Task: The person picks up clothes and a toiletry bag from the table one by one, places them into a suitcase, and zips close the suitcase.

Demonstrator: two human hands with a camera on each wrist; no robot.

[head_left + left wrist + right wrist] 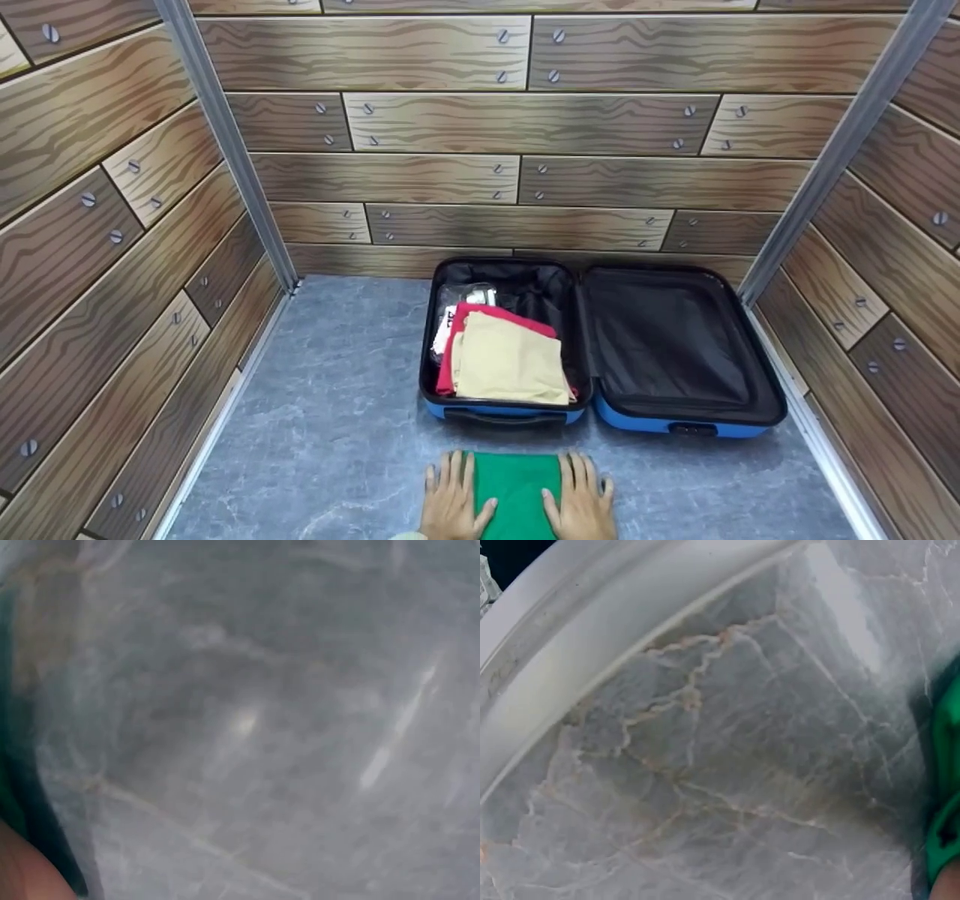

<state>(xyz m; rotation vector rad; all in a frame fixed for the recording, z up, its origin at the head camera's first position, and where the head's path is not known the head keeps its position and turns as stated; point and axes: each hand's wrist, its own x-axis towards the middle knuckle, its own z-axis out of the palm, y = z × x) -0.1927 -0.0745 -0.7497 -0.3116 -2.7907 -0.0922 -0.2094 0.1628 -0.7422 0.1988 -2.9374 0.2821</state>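
Note:
A green folded cloth (516, 480) lies flat on the grey floor at the bottom of the head view. My left hand (452, 501) rests on its left edge, fingers straight and pointing forward. On the opposite edge lies my right hand (580, 502), likewise straight-fingered, with both thumbs turned inward over the cloth. The left wrist view catches only a bit of skin (30, 874) beside a dark green edge. At the right border of the right wrist view, a strip of the green cloth (949, 735) shows. The lower part of the cloth is cut off by the frame.
Beyond the cloth an open blue suitcase (433, 409) holds a beige folded cloth (514, 360), a red cloth (445, 375) and a clear plastic packet (454, 295). Its black-lined lid (671, 345) lies to the right. Wood-patterned walls (442, 124) and metal strips (832, 469) bound the floor.

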